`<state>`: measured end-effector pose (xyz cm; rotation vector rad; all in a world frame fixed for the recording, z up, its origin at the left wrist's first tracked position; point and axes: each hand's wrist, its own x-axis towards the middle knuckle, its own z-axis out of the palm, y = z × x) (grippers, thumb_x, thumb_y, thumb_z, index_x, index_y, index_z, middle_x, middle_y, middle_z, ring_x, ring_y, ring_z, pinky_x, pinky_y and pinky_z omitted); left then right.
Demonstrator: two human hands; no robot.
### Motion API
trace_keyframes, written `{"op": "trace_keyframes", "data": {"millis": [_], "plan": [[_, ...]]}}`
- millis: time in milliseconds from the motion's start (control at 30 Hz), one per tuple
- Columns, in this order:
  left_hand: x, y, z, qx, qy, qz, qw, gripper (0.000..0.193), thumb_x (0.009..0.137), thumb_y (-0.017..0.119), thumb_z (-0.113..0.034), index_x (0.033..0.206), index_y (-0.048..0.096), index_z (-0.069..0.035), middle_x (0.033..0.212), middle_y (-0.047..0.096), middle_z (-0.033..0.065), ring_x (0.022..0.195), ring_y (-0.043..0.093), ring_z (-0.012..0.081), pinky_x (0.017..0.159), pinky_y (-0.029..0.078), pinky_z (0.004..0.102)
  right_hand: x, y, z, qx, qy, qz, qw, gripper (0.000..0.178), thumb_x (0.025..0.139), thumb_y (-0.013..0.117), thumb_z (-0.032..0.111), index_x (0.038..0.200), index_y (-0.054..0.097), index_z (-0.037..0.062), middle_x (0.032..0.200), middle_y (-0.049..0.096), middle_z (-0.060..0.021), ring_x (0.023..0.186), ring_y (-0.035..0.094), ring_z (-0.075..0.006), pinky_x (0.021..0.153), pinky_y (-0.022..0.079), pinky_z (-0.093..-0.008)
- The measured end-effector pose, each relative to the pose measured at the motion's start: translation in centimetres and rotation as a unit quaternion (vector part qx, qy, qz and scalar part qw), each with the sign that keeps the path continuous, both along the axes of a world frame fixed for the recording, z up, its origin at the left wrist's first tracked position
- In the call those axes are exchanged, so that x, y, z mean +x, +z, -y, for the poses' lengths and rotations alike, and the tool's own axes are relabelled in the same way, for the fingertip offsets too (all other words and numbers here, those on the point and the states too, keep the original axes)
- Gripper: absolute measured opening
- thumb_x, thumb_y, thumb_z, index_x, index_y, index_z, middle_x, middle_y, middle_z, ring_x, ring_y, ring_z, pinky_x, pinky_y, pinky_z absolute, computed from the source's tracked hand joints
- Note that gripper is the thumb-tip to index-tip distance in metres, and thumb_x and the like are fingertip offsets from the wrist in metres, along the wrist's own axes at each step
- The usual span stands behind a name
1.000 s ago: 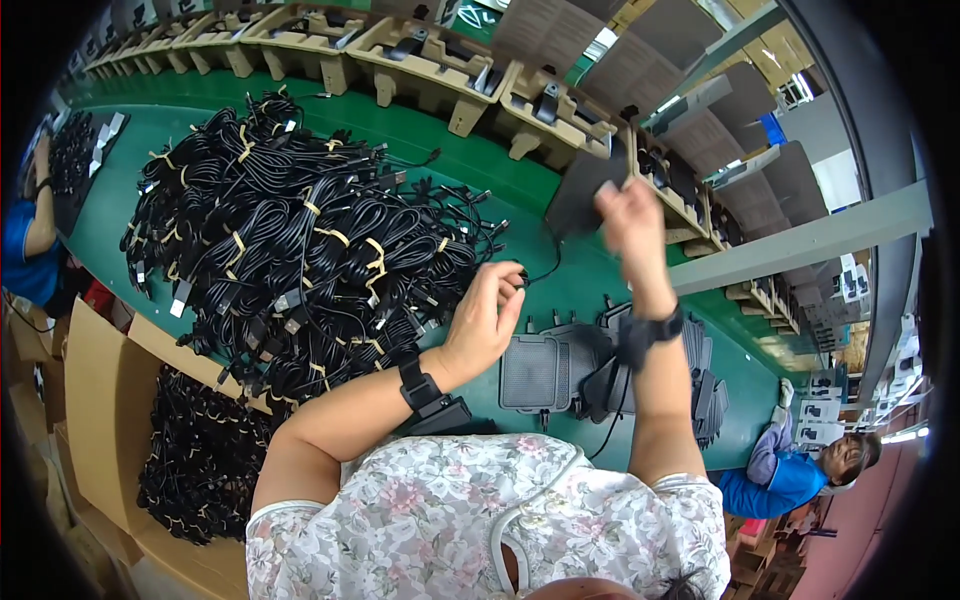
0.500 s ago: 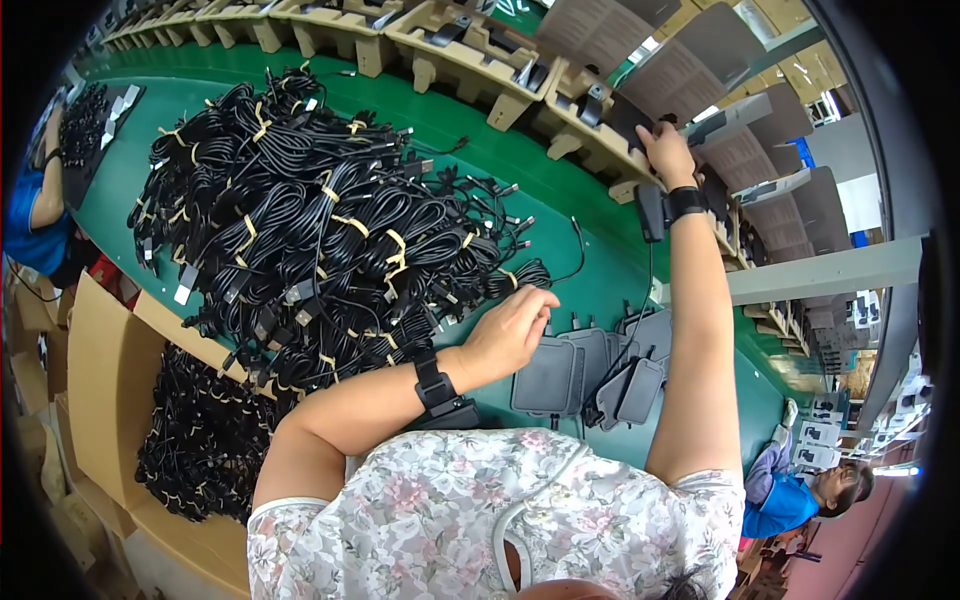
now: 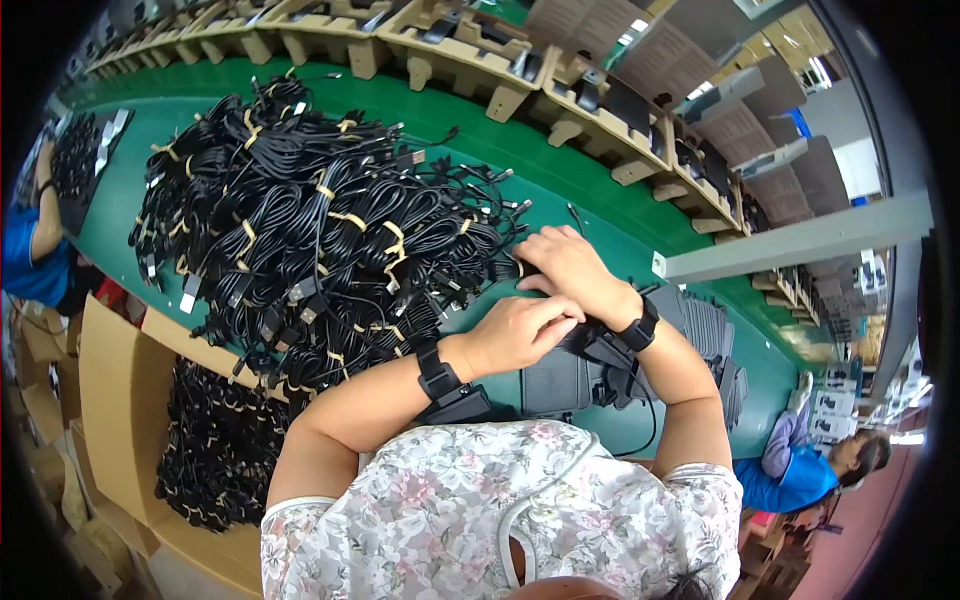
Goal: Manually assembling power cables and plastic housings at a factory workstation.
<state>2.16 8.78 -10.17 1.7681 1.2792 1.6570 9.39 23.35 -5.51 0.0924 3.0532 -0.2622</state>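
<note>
A large heap of black cables (image 3: 330, 220), coiled and tied with pale bands, lies left of my hands. My right hand (image 3: 575, 270) is at the heap's right edge, its fingers curled over a bundled cable (image 3: 507, 265) that they mostly hide. A loose cable plug (image 3: 573, 213) shows just beyond it. My left hand (image 3: 515, 335) lies close in front, thumb and fingers drawn together beside the right wrist; what they hold, if anything, is hidden. Dark grey flat rectangular pieces (image 3: 555, 385) lie under and right of my hands, with more grey pieces (image 3: 700, 330) beyond my right forearm.
A row of brown moulded trays (image 3: 460, 50) holding dark parts runs along the far side. A grey metal bar (image 3: 800, 245) crosses at right. An open cardboard box (image 3: 110, 390) with more cables stands at lower left. People in blue sit at far left and right.
My right hand has come back from the trays to the edge of the cable heap, beside my left hand. My left hand has shifted slightly right and down.
</note>
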Motion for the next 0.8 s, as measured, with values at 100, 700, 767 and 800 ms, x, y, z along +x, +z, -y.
{"op": "trace_keyframes", "data": {"millis": [100, 700, 767, 800], "plan": [[0.7, -0.7, -0.3, -0.146, -0.115, 0.093, 0.978, 0.017, 0.094, 0.048, -0.017, 0.099, 0.06, -0.005, 0.067, 0.059, 0.0074, 0.049, 0.052, 0.0145, 0.048, 0.043, 0.0275, 1.6, 0.5, -0.1, -0.061, -0.099, -0.068, 0.991, 0.036, 0.075, 0.069, 0.019, 0.105, 0.056, 0.0043, 0.094, 0.057, -0.0102, 0.096, 0.054, -0.0271, 0.078, 0.045, -0.0368], [-1.5, -1.7, -0.8, -0.152, -0.232, 0.438, 0.855, 0.025, 0.092, 0.056, -0.022, 0.108, 0.048, -0.004, 0.1, 0.059, 0.0094, 0.073, 0.055, 0.0131, 0.059, 0.042, 0.0201, 6.3, 1.5, 6.3, -0.131, -0.188, -0.401, 0.887, 0.027, 0.089, 0.055, 0.02, 0.111, 0.051, 0.005, 0.093, 0.061, -0.0102, 0.079, 0.059, -0.0284, 0.069, 0.048, -0.0345], [-1.9, -1.6, -0.1, -0.115, -0.217, 0.436, 0.866, 0.025, 0.092, 0.056, -0.018, 0.111, 0.05, -0.003, 0.103, 0.058, 0.0097, 0.083, 0.057, 0.0151, 0.071, 0.046, 0.0226, 6.1, 1.1, 7.5, -0.117, -0.088, -0.381, 0.913, 0.029, 0.086, 0.057, 0.019, 0.111, 0.053, 0.0053, 0.094, 0.061, -0.0119, 0.081, 0.059, -0.0339, 0.07, 0.05, -0.0372], [-2.0, -1.5, 0.2, -0.112, -0.205, 0.439, 0.868, 0.025, 0.092, 0.056, -0.018, 0.111, 0.05, -0.003, 0.103, 0.058, 0.0097, 0.083, 0.057, 0.0151, 0.071, 0.046, 0.0226, 6.2, 1.6, 7.9, -0.125, -0.078, -0.378, 0.914, 0.029, 0.086, 0.057, 0.019, 0.111, 0.053, 0.0053, 0.094, 0.061, -0.0119, 0.081, 0.059, -0.0339, 0.07, 0.05, -0.0372]]}}
